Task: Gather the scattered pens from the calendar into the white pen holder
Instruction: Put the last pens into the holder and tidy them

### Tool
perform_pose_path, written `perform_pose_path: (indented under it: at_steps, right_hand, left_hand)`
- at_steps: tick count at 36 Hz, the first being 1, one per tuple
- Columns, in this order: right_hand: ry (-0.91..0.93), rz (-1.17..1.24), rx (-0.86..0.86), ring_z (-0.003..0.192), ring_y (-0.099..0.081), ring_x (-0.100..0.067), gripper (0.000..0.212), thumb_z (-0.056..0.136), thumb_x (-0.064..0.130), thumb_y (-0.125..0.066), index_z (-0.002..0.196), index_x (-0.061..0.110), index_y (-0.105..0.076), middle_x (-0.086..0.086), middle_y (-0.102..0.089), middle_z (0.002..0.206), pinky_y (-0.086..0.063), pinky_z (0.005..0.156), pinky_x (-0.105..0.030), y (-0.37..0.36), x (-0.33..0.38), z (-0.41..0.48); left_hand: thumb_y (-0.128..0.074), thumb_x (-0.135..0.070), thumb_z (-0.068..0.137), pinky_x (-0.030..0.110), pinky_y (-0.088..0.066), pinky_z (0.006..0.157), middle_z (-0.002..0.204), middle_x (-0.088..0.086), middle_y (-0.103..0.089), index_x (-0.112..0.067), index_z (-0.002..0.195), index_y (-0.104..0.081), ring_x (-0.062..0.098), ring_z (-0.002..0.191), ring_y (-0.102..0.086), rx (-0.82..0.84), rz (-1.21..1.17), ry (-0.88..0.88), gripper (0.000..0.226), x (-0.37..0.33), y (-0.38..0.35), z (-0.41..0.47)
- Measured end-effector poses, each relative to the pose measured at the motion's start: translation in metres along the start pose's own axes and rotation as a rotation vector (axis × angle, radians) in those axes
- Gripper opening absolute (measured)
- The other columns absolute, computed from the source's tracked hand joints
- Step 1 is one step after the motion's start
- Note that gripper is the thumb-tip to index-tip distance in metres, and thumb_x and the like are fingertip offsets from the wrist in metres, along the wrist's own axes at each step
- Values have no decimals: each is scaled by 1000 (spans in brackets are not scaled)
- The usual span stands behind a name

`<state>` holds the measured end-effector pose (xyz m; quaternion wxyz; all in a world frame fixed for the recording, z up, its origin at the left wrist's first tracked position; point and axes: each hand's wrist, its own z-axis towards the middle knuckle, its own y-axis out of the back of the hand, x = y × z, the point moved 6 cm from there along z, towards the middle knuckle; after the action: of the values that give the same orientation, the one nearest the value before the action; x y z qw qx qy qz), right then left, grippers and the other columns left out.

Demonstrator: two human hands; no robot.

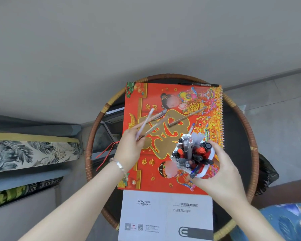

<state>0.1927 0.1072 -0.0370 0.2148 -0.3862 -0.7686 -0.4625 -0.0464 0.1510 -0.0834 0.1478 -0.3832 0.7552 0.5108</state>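
A red and gold calendar [207, 122] lies flat on a round glass table. My left hand [130, 150] holds up a bunch of pens [150, 119], pale and translucent, fanned out above the calendar's left half. My right hand [221, 167] grips the white pen holder [209, 157], lifted over the calendar's lower right and crammed with several pens, caps up. One brown pen [186, 117] lies diagonally on the calendar near its middle. A black pen [201, 84] rests along the calendar's far edge.
The round table has a woven rattan rim [250, 129]. A white instruction booklet [165, 214] lies at the near edge under the calendar. A leaf-print cushion [33, 153] is at the left, a blue patterned cushion [285, 221] at the lower right.
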Motion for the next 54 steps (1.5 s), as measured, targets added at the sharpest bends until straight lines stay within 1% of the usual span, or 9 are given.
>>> perform_pose_path:
  at_steps: [8, 15, 19, 23, 28, 34, 41, 49, 54]
  right_hand:
    - [27, -16, 23, 113, -52, -7, 89, 50, 25, -88, 118, 52, -37, 24, -52, 118, -41, 86, -27, -6, 5, -16]
    - [68, 1, 63, 104, -46, -2, 82, 53, 19, -85, 100, 63, -35, 47, -38, 104, -38, 81, -21, -17, 11, -26]
    - [51, 3, 83, 113, -52, -11, 84, 51, 20, -82, 109, 60, -36, 29, -51, 115, -45, 88, -34, -22, 8, -29]
    - [77, 15, 80, 114, -53, -10, 86, 50, 20, -81, 110, 64, -37, 26, -54, 119, -46, 90, -34, -23, 12, -29]
    - [120, 25, 42, 108, -48, -2, 85, 52, 14, -83, 100, 65, -35, 42, -42, 110, -40, 75, -7, -19, 21, -27]
    - [121, 41, 30, 112, -51, -5, 84, 50, 17, -85, 104, 61, -39, 40, -45, 113, -41, 80, -16, -19, 15, -25]
    - [62, 74, 39, 119, -54, -15, 93, 44, 40, -83, 127, 39, -42, 13, -57, 126, -48, 96, -43, -22, 4, -26]
    - [86, 2, 34, 108, -48, -1, 92, 51, 20, -87, 122, 50, -38, 29, -48, 117, -35, 75, -1, -16, 4, -21]
    - [46, 18, 46, 111, -47, -4, 92, 52, 19, -85, 130, 40, -40, 19, -52, 120, -36, 85, -23, -13, -1, -21]
  left_hand:
    - [-52, -11, 91, 14, -43, 49, 73, -2, -59, -19, 97, -59, 1, 51, -48, -39, -805, 133, 11, -37, 45, -60]
    - [-50, -11, 90, 16, -38, 48, 65, -9, -62, -21, 86, -63, 4, 49, -46, -106, -1060, 83, 17, -53, 52, -89]
    - [-55, -25, 77, 13, -36, 42, 66, -4, -66, -9, 85, -59, 5, 53, -57, -122, -1019, 1, 18, -57, 43, -96]
    - [-62, -20, 74, 9, -47, 56, 84, 2, -73, -24, 75, -68, 7, 71, -66, -128, -968, -13, 8, -57, 30, -99]
    - [-63, 2, 81, 7, -47, 70, 83, -15, -75, -16, 79, -67, -3, 86, -67, -102, -898, 48, 19, -53, 14, -104]
    - [-62, -9, 84, 5, -37, 49, 65, -10, -60, -22, 83, -68, -5, 48, -49, -135, -892, 148, 14, -48, 5, -105]
    - [-63, -3, 82, 5, -42, 61, 64, -14, -64, -17, 74, -65, -4, 63, -56, -100, -750, 73, 16, -51, 1, -104]
    - [-61, -4, 82, 9, -43, 66, 79, -7, -68, -21, 70, -68, -4, 72, -59, 12, -663, 73, 22, -46, -7, -103]
    - [-57, -38, 73, 10, -40, 54, 75, -7, -69, -25, 77, -69, 3, 61, -53, -24, -906, 20, 18, -57, 19, -98]
